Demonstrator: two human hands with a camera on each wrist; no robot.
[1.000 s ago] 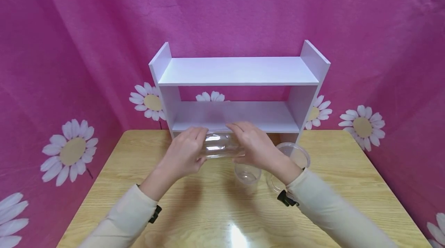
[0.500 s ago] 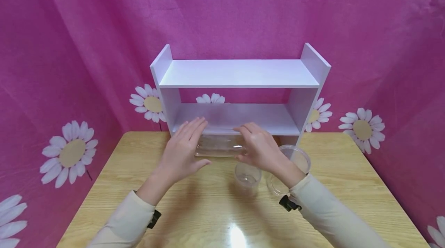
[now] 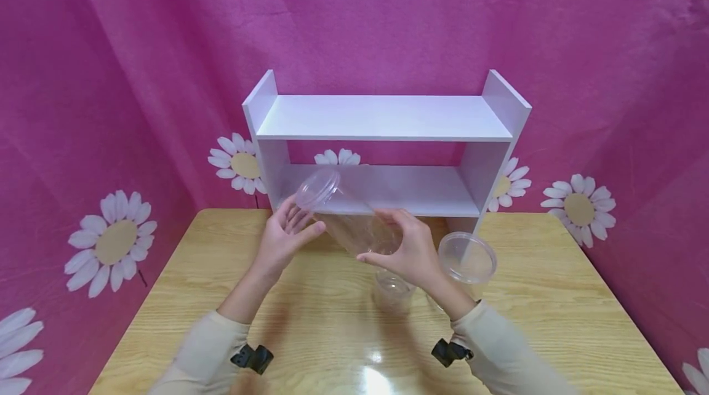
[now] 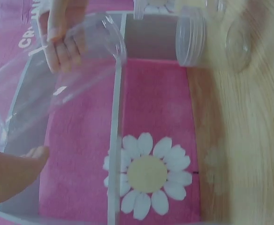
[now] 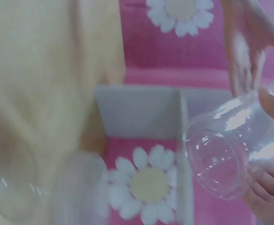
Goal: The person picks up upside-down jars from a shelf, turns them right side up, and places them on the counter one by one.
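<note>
A clear plastic jar [image 3: 360, 229] hangs tilted above the table, its round lid [image 3: 318, 189] up at the left. My right hand [image 3: 412, 250] grips the lower end, with thumb and fingers on either side of the wall. Beside the lid, my left hand [image 3: 285, 241] has its fingers extended behind the rim and its thumb apart; whether the fingers touch is unclear. In the right wrist view the jar's round base [image 5: 214, 161] faces the camera, and the left hand [image 5: 249, 42] shows straight fingers near the jar.
On the wooden table [image 3: 221, 284], one clear lidded jar [image 3: 468, 259] stands beyond my right wrist. A smaller clear container [image 3: 393, 291] stands below my right hand, partly hidden. Behind is a white two-tier shelf [image 3: 382, 117] before a pink flowered cloth [image 3: 376, 26].
The jar has gone from lying level between both hands to tilted, lid end up. My left hand let go of its end, spread its fingers, then turned palm toward the lid. The right hand keeps its grip.
</note>
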